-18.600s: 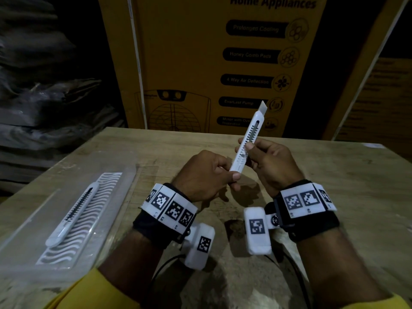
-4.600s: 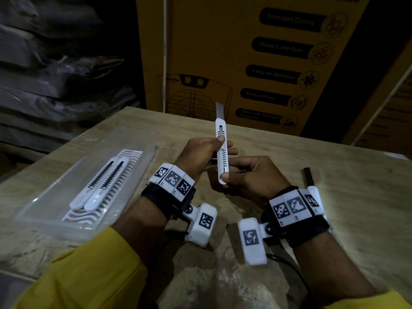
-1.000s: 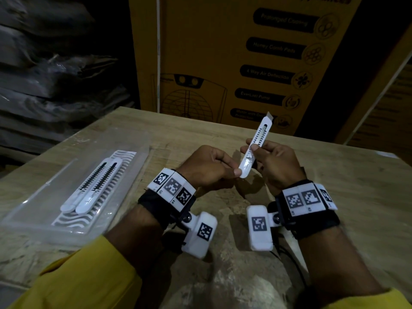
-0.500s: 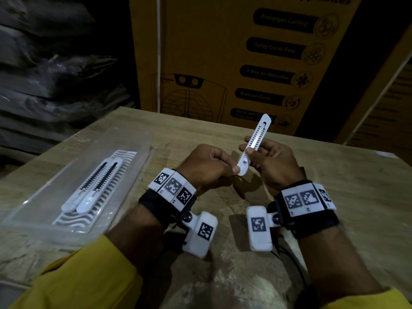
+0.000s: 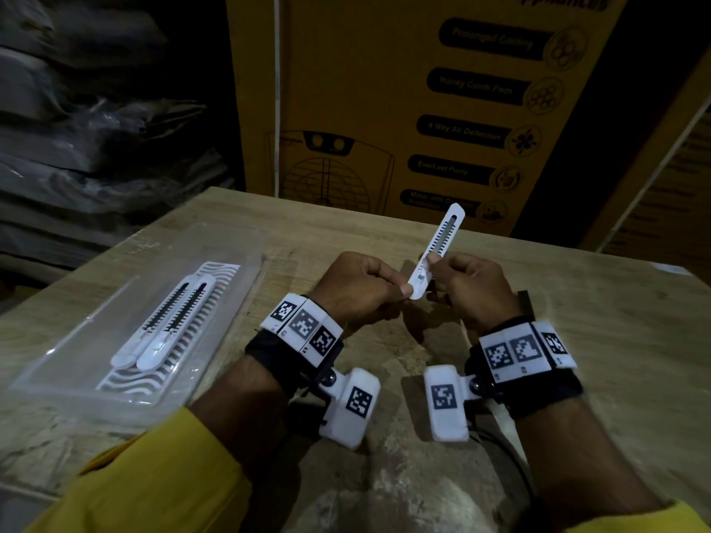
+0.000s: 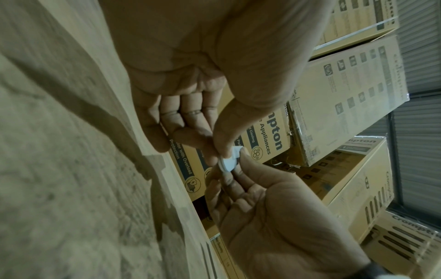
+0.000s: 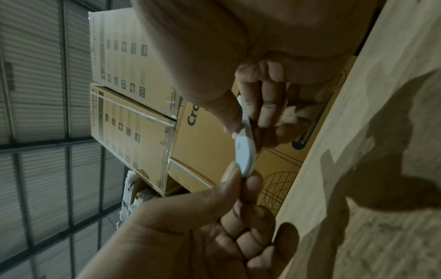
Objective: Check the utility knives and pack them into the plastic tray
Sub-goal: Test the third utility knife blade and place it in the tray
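I hold a white utility knife point(image 5: 442, 236) tilted up over the middle of the wooden table point(image 5: 615, 340), and no blade shows at its tip. My left hand point(image 5: 404, 288) pinches its rounded butt end point(image 6: 227, 162) between thumb and forefinger. My right hand point(image 5: 433, 263) grips the lower body, thumb on the slider; the knife's end point(image 7: 244, 152) shows between both hands. A clear plastic tray point(image 5: 57, 363) lies at the left. Two white knives point(image 5: 165, 321) rest side by side in it on a wavy insert.
A tall yellow cardboard appliance box point(image 5: 384, 109) stands right behind the table. Wrapped sacks point(image 5: 96, 128) are stacked at the far left. A small dark strip point(image 5: 524, 300) lies on the table beyond my right wrist.
The short blade tip that stuck out of the knife a second ago is drawn back into the body. Both hands keep their hold in about the same place.
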### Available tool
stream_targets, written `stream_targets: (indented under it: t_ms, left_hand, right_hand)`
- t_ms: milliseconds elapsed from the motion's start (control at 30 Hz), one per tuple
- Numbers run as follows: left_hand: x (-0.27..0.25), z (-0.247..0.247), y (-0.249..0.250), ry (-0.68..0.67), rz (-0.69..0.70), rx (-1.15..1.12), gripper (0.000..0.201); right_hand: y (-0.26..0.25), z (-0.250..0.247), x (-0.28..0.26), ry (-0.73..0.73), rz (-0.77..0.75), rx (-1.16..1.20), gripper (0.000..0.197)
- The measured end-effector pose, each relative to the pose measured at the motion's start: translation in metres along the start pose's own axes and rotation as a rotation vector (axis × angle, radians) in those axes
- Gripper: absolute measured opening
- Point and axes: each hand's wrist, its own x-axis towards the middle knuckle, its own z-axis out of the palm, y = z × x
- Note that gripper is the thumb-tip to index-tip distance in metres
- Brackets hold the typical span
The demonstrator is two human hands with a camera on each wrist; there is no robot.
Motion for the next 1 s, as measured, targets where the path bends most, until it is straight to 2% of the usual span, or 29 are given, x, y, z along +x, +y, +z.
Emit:
stream_targets:
  t_ms: [300, 433, 700, 933, 1000]
  left_hand:
    - [-0.0041, 0.0013, 0.0022, 0.012, 0.014, 0.01, 0.01]
    - [-0.0043, 0.0013, 0.0015, 0.018, 0.022, 0.005, 0.013]
    - [-0.0026, 0.001, 0.0017, 0.023, -0.002, 0.005, 0.014]
    - [-0.0029, 0.0007, 0.0034, 0.013, 0.022, -0.021, 0.015]
    - [-0.0044, -0.0004, 0.0064, 0.02, 0.04, -0.012, 0.014]
  right_hand:
    - [0.0037, -0.0009, 0.0042, -0.01, 0.079, 0.146, 0.02]
    - [0.0067, 0.0034, 0.0034, -0.009, 0.104, 0.174, 0.016]
    - [0.0032, 0.0028, 0.0011, -0.04, 0.058, 0.153, 0.018]
    - [0.0014, 0.0013, 0.0033, 0.003, 0.042, 0.04, 0.016]
    - [-0.0017, 0.0, 0.0037, 0.008, 0.035, 0.057, 0.021]
